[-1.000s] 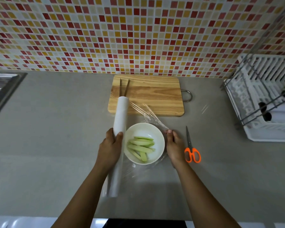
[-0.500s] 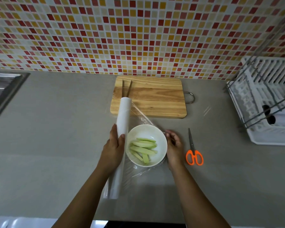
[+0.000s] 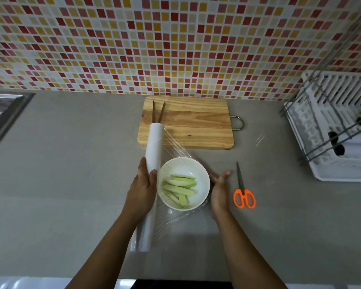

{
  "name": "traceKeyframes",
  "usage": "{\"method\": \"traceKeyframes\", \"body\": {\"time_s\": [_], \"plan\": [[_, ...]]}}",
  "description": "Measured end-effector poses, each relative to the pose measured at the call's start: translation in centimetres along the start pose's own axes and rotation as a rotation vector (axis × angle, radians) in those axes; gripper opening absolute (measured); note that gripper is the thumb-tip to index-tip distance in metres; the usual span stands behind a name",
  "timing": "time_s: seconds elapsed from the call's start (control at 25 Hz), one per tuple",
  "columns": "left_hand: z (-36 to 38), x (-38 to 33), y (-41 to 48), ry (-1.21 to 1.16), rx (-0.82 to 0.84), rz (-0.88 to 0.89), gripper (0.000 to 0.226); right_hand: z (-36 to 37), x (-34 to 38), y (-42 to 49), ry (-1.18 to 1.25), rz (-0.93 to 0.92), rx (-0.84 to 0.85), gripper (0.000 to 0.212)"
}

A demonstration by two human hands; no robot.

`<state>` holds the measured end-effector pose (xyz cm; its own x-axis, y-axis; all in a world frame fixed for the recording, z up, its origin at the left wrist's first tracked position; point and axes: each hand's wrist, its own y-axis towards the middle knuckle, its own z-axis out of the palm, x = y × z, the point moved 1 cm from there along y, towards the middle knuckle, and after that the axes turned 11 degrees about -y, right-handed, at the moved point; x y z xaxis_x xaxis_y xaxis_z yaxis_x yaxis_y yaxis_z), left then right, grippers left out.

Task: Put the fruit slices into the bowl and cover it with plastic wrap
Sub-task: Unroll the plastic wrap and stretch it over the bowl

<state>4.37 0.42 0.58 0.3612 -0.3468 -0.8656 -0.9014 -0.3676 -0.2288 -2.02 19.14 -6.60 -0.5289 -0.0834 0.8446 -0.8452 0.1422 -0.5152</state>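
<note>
The grey tabletop (image 3: 61, 184) carries a wooden cutting board (image 3: 196, 126). In front of it the left hand (image 3: 142, 190) grasps the roll of plastic wrap (image 3: 154, 147) with its fingers around the middle; clear film stretches from the roll toward the white bowl (image 3: 183, 161). The right hand (image 3: 218, 190) lies with released, straight fingers against the bowl's right side. Orange scissors (image 3: 243, 190) lie just beside this hand. The green fruit slices (image 3: 179, 188) are inside the bowl.
</note>
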Motion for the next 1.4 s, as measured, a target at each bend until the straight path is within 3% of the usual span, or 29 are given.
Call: {"method": "traceKeyframes", "body": {"time_s": [0.16, 0.28, 0.36, 0.44, 0.6, 0.72, 0.8, 1.08, 1.24, 1.4], "plan": [[0.0, 0.1, 0.0, 0.006, -0.004, -0.008, 0.058, -0.2, 0.4, -0.5, -0.094, -0.08, 0.059, 0.07], [0.0, 0.1, 0.1, 0.011, 0.004, -0.013, 0.058, 0.1, 0.1, -0.7, -0.301, -0.21, -0.031, 0.061], [0.0, 0.1, 0.1, 0.008, 0.009, -0.018, 0.058, 0.1, 0.6, -0.8, -0.354, -0.372, -0.084, 0.074], [0.1, 0.1, 0.0, 0.006, 0.01, -0.016, 0.058, 0.6, 0.9, -0.7, -0.28, -0.451, -0.007, 0.081], [0.0, 0.3, 0.2, 0.029, 0.02, -0.019, 0.058, 1.4, 0.1, -0.7, -0.159, -0.324, 0.094, 0.075], [-0.1, 0.8, 0.5, 0.014, 0.002, -0.067, 0.057, 1.4, 0.3, -0.8, -0.202, -0.222, 0.012, 0.06], [-0.3, 1.2, 0.7, -0.021, -0.006, -0.118, 0.056, 1.2, 0.7, -0.9, -0.253, -0.168, -0.055, 0.061], [-0.6, 1.9, 0.9, -0.089, 0.019, -0.218, 0.059, 1.3, 0.8, -0.8, -0.405, -0.188, -0.107, 0.068], [-0.9, 2.2, 0.4, -0.077, 0.078, -0.208, 0.063, 1.4, 0.5, -0.6, -0.344, -0.19, -0.137, 0.045], [-0.3, 2.0, 0.6, -0.157, 0.067, -0.218, 0.062, 1.1, 0.4, -0.7, -0.324, -0.203, -0.118, 0.039]]}}
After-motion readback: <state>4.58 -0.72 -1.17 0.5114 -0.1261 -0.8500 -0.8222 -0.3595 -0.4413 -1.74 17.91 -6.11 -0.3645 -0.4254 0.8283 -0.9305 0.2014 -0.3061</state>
